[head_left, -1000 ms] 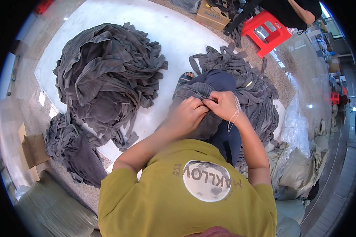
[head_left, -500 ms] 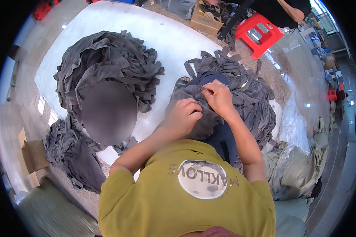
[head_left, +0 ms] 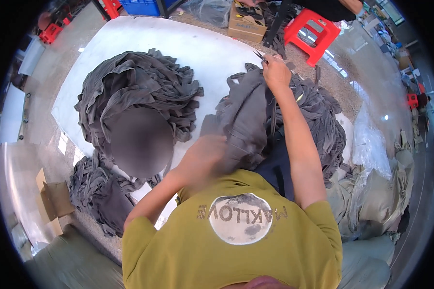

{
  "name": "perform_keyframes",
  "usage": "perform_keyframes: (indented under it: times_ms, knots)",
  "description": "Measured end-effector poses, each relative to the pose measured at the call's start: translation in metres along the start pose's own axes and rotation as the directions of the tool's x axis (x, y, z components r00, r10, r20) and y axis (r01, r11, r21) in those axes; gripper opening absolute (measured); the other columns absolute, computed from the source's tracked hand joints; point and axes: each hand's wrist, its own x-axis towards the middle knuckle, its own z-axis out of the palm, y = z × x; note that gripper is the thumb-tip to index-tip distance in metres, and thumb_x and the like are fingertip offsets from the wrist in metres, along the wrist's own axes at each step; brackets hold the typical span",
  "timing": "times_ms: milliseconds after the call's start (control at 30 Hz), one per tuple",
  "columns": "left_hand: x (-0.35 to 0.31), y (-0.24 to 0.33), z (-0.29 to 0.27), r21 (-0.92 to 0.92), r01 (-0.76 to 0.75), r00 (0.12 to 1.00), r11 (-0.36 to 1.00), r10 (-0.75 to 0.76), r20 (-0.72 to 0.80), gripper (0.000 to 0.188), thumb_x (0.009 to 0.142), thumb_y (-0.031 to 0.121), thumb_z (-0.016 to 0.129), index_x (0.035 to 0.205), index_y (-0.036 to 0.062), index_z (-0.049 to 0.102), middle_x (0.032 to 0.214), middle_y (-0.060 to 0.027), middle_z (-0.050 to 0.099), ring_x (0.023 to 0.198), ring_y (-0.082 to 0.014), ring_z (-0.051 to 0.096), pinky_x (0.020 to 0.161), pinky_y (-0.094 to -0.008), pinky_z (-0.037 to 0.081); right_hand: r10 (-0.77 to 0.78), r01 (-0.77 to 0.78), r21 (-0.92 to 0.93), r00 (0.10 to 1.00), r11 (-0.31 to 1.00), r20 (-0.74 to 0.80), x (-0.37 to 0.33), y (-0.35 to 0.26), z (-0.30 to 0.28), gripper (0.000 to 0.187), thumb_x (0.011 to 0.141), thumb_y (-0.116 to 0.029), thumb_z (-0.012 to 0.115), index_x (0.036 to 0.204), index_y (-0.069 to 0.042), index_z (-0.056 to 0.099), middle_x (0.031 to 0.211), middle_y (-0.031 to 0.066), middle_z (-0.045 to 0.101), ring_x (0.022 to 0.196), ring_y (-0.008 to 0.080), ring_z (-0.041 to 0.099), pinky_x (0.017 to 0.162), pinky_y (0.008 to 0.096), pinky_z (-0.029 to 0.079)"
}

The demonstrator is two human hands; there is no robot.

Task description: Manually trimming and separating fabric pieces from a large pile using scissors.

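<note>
My right hand (head_left: 277,72) is stretched out beyond the fabric on my lap, closed around dark, pointed thread snips (head_left: 259,56) whose two blades stick out to the left, apart. My left hand (head_left: 203,156) is smeared by motion at the near left edge of a grey garment (head_left: 243,123) draped over my lap. Whether its fingers grip the cloth does not show. To the right of the garment lies a heap of grey garments (head_left: 320,113) with strap-like ends. A larger grey pile (head_left: 135,79) rests on the white sheet (head_left: 217,41) at left, partly covered by a blurred patch.
A red plastic stool (head_left: 311,36) and a cardboard box (head_left: 247,24) stand at the far side, near another person's arm (head_left: 350,6). More grey cloth (head_left: 101,195) and an open carton (head_left: 53,197) sit at left. Clear plastic (head_left: 371,149) and khaki bundles (head_left: 376,192) lie at right.
My right hand has moved away from the cloth to the far side, and the snips now show. My left hand has drawn back toward me; the garment lies more spread out.
</note>
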Motion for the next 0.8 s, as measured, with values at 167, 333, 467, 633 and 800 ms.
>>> perform_keyframes:
  times_ms: [167, 333, 467, 633, 800]
  knots:
    - [-0.024, -0.014, 0.042, 0.007, 0.079, 0.991, 0.997, -0.078, -0.105, 0.006, 0.086, 0.004, 0.060, 0.090, 0.0020, 0.057, 0.108, -0.0122, 0.066, 0.110, -0.0340, 0.063, 0.095, -0.0465, 0.049, -0.020, -0.133, 0.414, 0.939, 0.901, 0.344, -0.093, -0.074, -0.083, 0.035, 0.083, -0.038, 0.072, 0.075, -0.005, 0.062, 0.077, 0.0135, 0.061, 0.073, 0.0350, 0.062, 0.065, 0.0438, 0.049]
    - [-0.008, -0.015, 0.039, 0.095, 0.011, 0.994, 0.995, 0.000, -0.111, 0.013, 0.078, 0.005, 0.063, 0.090, 0.0031, 0.058, 0.108, -0.0110, 0.065, 0.106, -0.0325, 0.061, 0.091, -0.0439, 0.050, -0.092, -0.085, 0.420, 0.919, 0.904, 0.383, -0.154, -0.088, -0.074, 0.016, 0.079, -0.019, 0.073, 0.079, -0.007, 0.063, 0.079, 0.0127, 0.062, 0.074, 0.0337, 0.063, 0.065, 0.0408, 0.051]
    - [0.004, -0.021, 0.042, 0.110, -0.056, 0.992, 0.992, 0.068, -0.108, 0.016, 0.075, 0.005, 0.063, 0.090, 0.0036, 0.058, 0.103, -0.0103, 0.063, 0.101, -0.0316, 0.061, 0.090, -0.0437, 0.049, -0.149, 0.116, 0.504, 0.989, 0.856, 0.025, -0.142, -0.072, -0.073, 0.015, 0.077, -0.002, 0.067, 0.087, -0.007, 0.057, 0.085, 0.0127, 0.057, 0.070, 0.0335, 0.063, 0.059, 0.0419, 0.051]
    - [0.029, -0.020, 0.054, -0.126, -0.066, 0.997, 0.990, 0.059, -0.057, 0.013, 0.076, 0.003, 0.063, 0.088, 0.0031, 0.056, 0.088, -0.0124, 0.058, 0.091, -0.0353, 0.059, 0.087, -0.0453, 0.048, -0.137, 0.141, 0.057, 0.988, 0.988, -0.071, -0.112, -0.026, -0.068, 0.019, 0.078, -0.004, 0.067, 0.092, -0.007, 0.053, 0.090, 0.0140, 0.056, 0.064, 0.0336, 0.064, 0.054, 0.0429, 0.052]
    - [0.042, -0.014, 0.046, -0.064, -0.139, 0.990, 0.988, 0.139, -0.007, 0.014, 0.079, 0.002, 0.062, 0.089, 0.0029, 0.053, 0.087, -0.0137, 0.056, 0.088, -0.0362, 0.057, 0.082, -0.0442, 0.047, -0.203, 0.207, 0.089, 0.978, 0.974, -0.054, -0.085, -0.008, -0.067, 0.018, 0.081, -0.005, 0.064, 0.095, -0.006, 0.053, 0.094, 0.0135, 0.058, 0.066, 0.0352, 0.065, 0.057, 0.0457, 0.053]
